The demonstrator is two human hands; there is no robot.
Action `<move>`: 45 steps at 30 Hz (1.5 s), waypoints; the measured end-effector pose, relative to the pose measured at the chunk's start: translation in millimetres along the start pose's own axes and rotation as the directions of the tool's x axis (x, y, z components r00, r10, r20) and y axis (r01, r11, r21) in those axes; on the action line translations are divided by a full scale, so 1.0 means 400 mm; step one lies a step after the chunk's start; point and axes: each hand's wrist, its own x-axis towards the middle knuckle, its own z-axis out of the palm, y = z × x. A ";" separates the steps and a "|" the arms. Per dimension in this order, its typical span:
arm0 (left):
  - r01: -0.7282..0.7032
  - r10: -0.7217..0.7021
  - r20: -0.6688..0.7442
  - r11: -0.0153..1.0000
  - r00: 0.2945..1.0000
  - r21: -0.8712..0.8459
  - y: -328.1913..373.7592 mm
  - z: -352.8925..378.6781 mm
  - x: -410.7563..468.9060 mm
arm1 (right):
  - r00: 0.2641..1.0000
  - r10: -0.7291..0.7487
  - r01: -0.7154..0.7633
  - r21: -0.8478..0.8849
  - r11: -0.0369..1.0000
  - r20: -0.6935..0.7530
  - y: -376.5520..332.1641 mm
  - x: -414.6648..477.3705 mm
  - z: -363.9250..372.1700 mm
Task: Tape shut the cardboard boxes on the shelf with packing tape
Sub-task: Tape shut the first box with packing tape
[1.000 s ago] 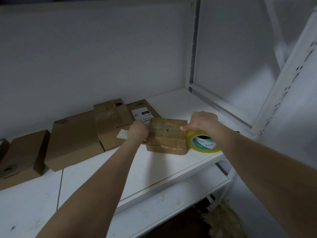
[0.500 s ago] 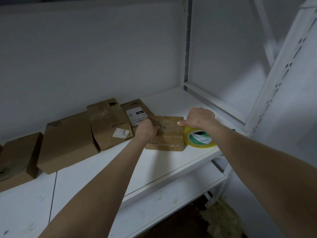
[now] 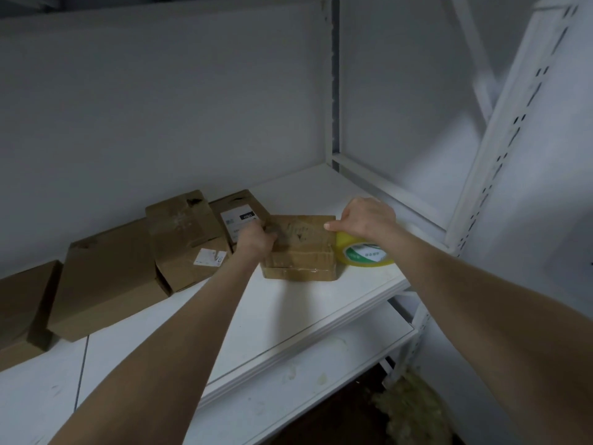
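Note:
A small brown cardboard box (image 3: 301, 252) lies flat on the white shelf (image 3: 288, 316), near its right end. My left hand (image 3: 256, 240) rests with curled fingers over the box's top left corner and grips it there. My right hand (image 3: 365, 220) holds a yellow roll of packing tape (image 3: 362, 253) with a green and white label. The roll stands against the box's right edge, and my thumb points over the box's top. I cannot make out any tape strip between the hands.
Several more cardboard boxes lie along the back wall: one with a white label (image 3: 239, 216), a crumpled one (image 3: 186, 239), a large one (image 3: 106, 277) and one at the far left (image 3: 22, 303). A lower shelf (image 3: 305, 374) juts out below. A slotted white upright (image 3: 513, 123) stands at right.
My left hand has slid from the box's left side up onto its top left corner. My right hand and the roll stay at the box's right edge.

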 end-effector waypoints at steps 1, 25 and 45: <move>-0.009 0.009 0.011 1.000 1.000 0.014 -0.004 -0.007 -0.001 | 1.000 -0.002 0.002 0.008 1.000 0.007 -0.002 -0.005 0.004; 0.453 -0.223 0.429 0.687 0.875 -0.568 -0.071 -0.018 -0.061 | 0.986 0.055 -0.110 0.360 0.926 0.160 0.050 -0.092 -0.007; 0.372 -0.090 0.381 0.500 0.920 -0.782 0.020 -0.129 -0.081 | 0.998 -0.003 -0.030 0.578 0.816 0.056 0.095 -0.150 -0.081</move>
